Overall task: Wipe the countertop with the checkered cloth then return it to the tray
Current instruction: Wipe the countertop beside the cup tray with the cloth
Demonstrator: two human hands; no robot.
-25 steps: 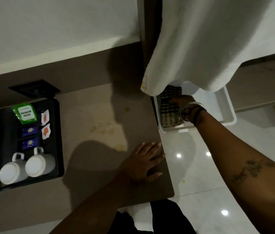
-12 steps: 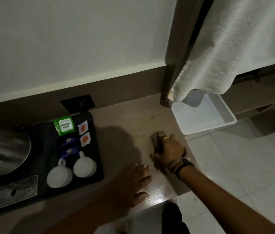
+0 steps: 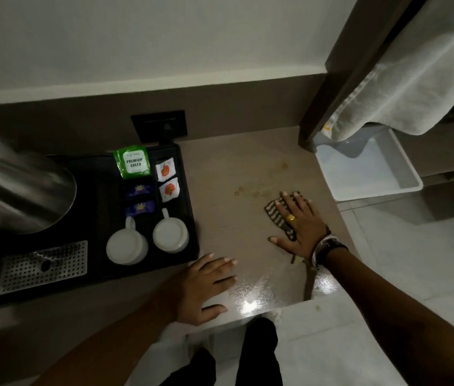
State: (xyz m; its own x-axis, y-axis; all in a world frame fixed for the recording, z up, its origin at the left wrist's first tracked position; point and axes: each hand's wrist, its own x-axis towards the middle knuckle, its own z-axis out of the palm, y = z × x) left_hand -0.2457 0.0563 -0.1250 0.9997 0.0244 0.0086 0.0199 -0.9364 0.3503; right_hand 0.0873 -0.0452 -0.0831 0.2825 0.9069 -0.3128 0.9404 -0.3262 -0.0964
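Note:
The checkered cloth (image 3: 273, 215) lies flat on the beige countertop (image 3: 237, 168), on its right side. My right hand (image 3: 298, 221) presses down on the cloth with fingers spread, covering most of it. Just beyond the cloth are yellowish stains (image 3: 253, 190) on the surface. My left hand (image 3: 203, 285) rests flat on the counter near the front edge, holding nothing. The white tray (image 3: 412, 188) sits lower, to the right of the counter, with no cloth in it; a hanging white towel hides its far part.
A black tray (image 3: 189, 190) on the left holds two white cups (image 3: 147, 240), tea sachets (image 3: 132, 162), a steel kettle (image 3: 17, 190) and a perforated drip plate (image 3: 42, 266). A white towel (image 3: 415, 65) hangs at the upper right. A wall socket (image 3: 159, 125) sits behind. Tiled floor lies on the right.
My right hand took the checkered cloth out of the white tray, carried it left onto the countertop and flattened it there. My left hand stayed on the counter.

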